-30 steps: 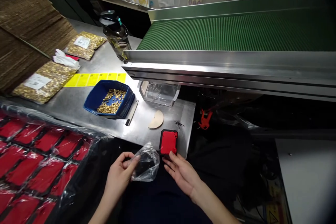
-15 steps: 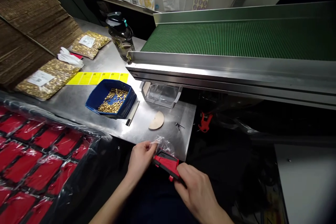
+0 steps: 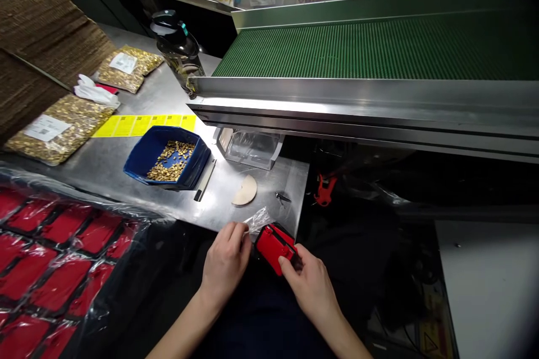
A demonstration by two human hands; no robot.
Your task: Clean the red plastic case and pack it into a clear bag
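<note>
My right hand (image 3: 310, 280) grips the lower right end of a red and black case (image 3: 273, 247), thumb on its red face. My left hand (image 3: 227, 258) is closed in a pinch on the edge of a clear plastic bag (image 3: 259, 220), left of the case. The bag lies between my left fingers and the table's front edge, beside the case's upper end. Just beyond are a round beige disc with a notch (image 3: 245, 190) and a small dark metal tool (image 3: 282, 197) on the metal table (image 3: 172, 207).
A blue bin (image 3: 138, 160) holds small brass parts. Behind stand a clear tray (image 3: 252, 148), a dark bottle (image 3: 179, 53) and a green conveyor (image 3: 357, 50). Bags of brass parts (image 3: 63, 129) and wrapped red cases (image 3: 54, 263) are at left, a red tool (image 3: 324, 189) at right.
The case has turned in my right hand, so its broad red face shows. My left hand still pinches the plastic, now slightly apart from the case. The view has shifted a little.
</note>
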